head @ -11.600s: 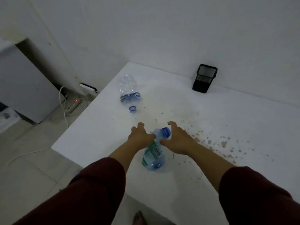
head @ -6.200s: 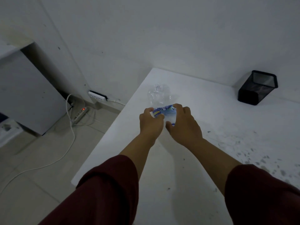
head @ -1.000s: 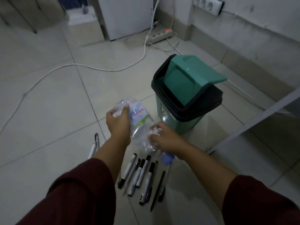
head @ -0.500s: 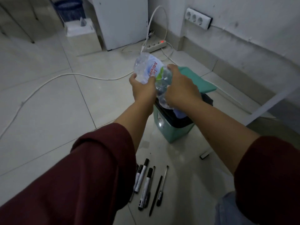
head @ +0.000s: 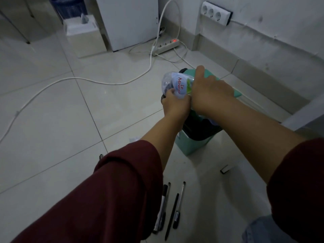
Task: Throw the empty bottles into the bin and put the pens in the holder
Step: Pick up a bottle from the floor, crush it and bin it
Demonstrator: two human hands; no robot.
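Both my hands hold a crumpled clear plastic bottle (head: 177,83) with a white, red-lettered label, right over the green bin (head: 192,143). My left hand (head: 175,104) grips its lower end and my right hand (head: 210,92) wraps its right side, pressing against the bin's green swing lid (head: 236,92). The bin's black rim and opening lie mostly hidden under my forearms. Several pens (head: 172,207) lie side by side on the floor tiles near me, partly covered by my left sleeve.
A white cable (head: 87,79) runs across the floor to a power strip (head: 165,46) with a red light by the wall. A white cabinet (head: 129,21) and a box (head: 84,35) stand behind. A small dark object (head: 226,169) lies right of the bin.
My hands have come a little lower and further right with the bottle, onto the bin's lid. The view has shifted, so the bin sits more under my arms.
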